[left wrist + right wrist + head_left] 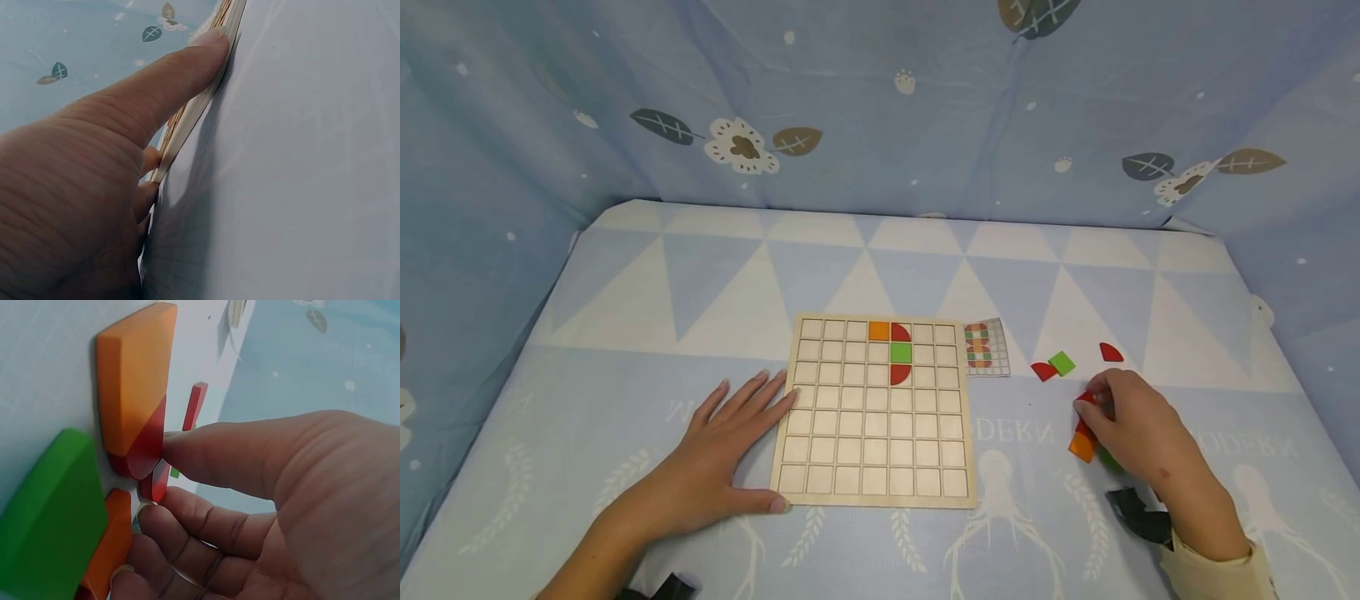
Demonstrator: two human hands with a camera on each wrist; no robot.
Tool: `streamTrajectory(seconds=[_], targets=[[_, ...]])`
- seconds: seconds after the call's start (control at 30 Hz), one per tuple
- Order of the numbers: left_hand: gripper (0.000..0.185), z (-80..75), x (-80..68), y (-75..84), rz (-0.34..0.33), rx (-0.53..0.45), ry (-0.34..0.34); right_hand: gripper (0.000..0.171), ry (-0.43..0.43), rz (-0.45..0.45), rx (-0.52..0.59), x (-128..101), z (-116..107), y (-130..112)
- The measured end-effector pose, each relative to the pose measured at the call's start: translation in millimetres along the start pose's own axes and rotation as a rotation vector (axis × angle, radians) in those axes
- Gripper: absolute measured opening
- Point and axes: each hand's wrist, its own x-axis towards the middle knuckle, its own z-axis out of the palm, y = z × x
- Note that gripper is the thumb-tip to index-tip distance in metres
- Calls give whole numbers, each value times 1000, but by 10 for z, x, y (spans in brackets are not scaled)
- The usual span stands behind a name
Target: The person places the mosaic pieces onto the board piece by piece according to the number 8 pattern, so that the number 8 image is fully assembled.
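Observation:
A wooden grid board (850, 433) lies on the mat. In its top rows sit an orange square (878, 331), a red quarter-round (901, 333), a green square (900, 352) and a second red quarter-round (898, 373). My left hand (752, 442) lies flat against the board's left edge (203, 100), its thumb (181, 69) pressed to the front corner. To the right, my right hand (1093, 404) pinches a red piece (154, 482) out of a small heap. An orange piece (134, 381) and a green piece (50, 519) lie beside it.
A small pattern card (986, 347) lies at the board's upper right corner. Loose on the mat beyond the right hand are a red piece (1043, 371), a green square (1062, 363) and another red piece (1110, 352). Blue fabric walls (880, 100) enclose the mat.

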Motion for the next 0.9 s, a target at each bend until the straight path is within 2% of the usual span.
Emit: streamTrajectory(seconds=[0.33, 0.9], targets=[[116, -3, 5, 8, -19, 1, -14, 35, 6, -26, -26, 12, 21, 12], [117, 4, 12, 3, -29, 0, -21, 35, 9, -5, -8, 18, 41, -9]])
